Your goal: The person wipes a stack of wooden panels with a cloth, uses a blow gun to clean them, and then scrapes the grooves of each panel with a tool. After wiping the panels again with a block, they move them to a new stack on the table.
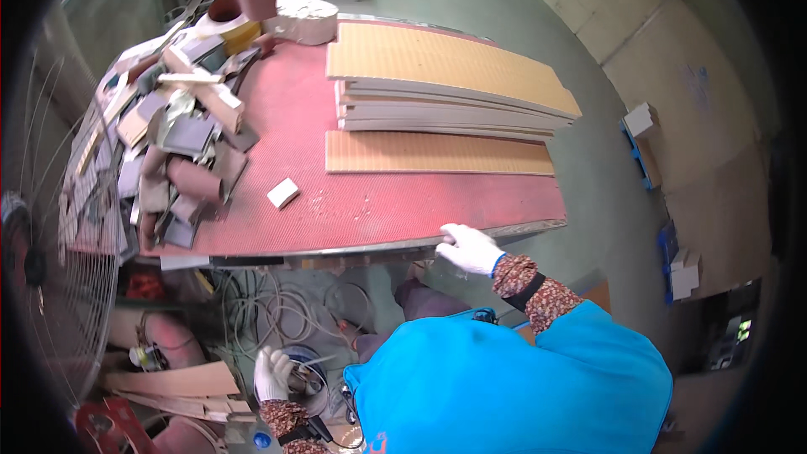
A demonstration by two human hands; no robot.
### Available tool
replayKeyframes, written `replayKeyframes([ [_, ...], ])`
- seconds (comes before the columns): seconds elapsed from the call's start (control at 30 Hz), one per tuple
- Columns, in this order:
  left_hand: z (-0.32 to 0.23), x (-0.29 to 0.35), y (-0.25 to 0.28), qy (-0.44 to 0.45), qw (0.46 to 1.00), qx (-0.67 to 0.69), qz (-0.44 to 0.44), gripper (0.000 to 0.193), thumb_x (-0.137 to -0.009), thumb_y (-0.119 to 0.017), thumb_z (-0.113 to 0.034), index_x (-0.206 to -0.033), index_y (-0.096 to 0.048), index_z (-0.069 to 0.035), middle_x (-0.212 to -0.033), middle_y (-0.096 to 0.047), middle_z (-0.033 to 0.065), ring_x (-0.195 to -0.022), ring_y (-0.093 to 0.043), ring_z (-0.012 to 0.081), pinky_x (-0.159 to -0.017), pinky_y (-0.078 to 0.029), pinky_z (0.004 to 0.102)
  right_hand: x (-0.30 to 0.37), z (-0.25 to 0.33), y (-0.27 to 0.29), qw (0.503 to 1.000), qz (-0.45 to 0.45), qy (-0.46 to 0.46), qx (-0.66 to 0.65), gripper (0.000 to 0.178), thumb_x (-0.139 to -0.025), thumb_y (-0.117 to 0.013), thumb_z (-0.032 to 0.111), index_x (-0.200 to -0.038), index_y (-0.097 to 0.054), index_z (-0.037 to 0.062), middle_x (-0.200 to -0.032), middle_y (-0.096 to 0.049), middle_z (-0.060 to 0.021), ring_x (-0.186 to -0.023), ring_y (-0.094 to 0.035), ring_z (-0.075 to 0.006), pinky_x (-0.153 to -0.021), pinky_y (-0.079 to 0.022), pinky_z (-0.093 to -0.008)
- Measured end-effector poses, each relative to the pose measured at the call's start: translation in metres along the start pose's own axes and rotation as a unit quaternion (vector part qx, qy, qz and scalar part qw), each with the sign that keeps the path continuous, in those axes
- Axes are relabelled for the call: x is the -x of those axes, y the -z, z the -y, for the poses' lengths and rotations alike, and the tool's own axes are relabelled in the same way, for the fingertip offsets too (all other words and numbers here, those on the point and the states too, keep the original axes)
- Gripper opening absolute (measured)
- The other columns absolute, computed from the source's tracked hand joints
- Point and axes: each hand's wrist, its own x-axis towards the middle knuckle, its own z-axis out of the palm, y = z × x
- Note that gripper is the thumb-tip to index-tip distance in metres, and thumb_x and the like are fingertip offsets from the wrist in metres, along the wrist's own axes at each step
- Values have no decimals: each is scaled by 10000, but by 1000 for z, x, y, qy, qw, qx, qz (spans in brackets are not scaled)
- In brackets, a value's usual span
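Observation:
My right hand (471, 250), in a white knitted glove, hovers at the near edge of the red-topped table (277, 143). Its thumb and fingers point left, slightly apart, with nothing seen between them. Lower down on the left, my left hand (273, 374), gloved alike, hangs below table height over a bucket-like container (313, 370). Its fingers are loosely bent and apart; no held thing shows. Beyond my right hand lies a single tan ribbed board (437, 154). Behind it is a stack of similar boards (445, 63). A small white block (283, 193) sits left of them.
A heap of sanding blocks and scraps (189, 134) covers the table's left side, near a wire-guarded fan (67, 235). Hoses (277, 307) coil under the table. Wood offcuts (181, 387) lie low at left. Cardboard sheets (672, 59) line the right side.

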Motion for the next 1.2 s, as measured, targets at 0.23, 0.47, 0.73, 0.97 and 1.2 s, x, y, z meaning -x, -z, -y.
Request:
replayKeyframes([
  [0.23, -118, 8, -252, -234, 943, -148, 183, 417, -1076, -582, -316, -1377, -534, -30, -1073, -618, 61, -876, -594, 131, -759, -495, 272, -56, -147, 98, 941, -307, -116, -87, 498, -972, -638, 417, -1248, -648, 2, -1186, -702, -228, -1145, -654, -387, -1010, -506, -456],
  [0.47, -145, -24, -446, -300, 917, -252, 68, 546, -1059, -591, -352, -1507, -460, -68, -1340, -577, 116, -1120, -625, 205, -931, -532, 332, -104, -267, 222, 842, -492, -219, -20, 520, -1025, -583, 422, -1305, -632, -13, -1281, -663, -248, -1243, -603, -394, -1076, -457, -456],
  [0.73, -145, -92, -537, -312, 904, -293, 21, 630, -1040, -597, -406, -1556, -393, -107, -1462, -488, 108, -1242, -564, 264, -986, -503, 423, -146, -358, 271, 829, -458, -321, -13, 707, -1010, -485, 575, -1466, -519, 35, -1452, -533, -280, -1353, -513, -423, -1137, -405, -476],
  [0.97, -148, -122, -564, -313, 886, -337, 53, 528, -1020, -632, -383, -1426, -563, -53, -1198, -647, 67, -1020, -625, 171, -807, -545, 332, -153, -386, 277, 860, -438, -261, -28, 597, -1007, -549, 500, -1253, -676, -29, -1212, -712, -248, -1172, -658, -409, -1017, -488, -458],
  [1.2, -155, -134, -547, -297, 901, -285, 138, 518, -1022, -654, -288, -1428, -541, 13, -1119, -696, 69, -870, -661, 126, -750, -556, 288, -158, -408, 277, 857, -400, -322, -49, 661, -1009, -546, 529, -1170, -674, -99, -1148, -715, -278, -1118, -673, -377, -988, -492, -433],
])
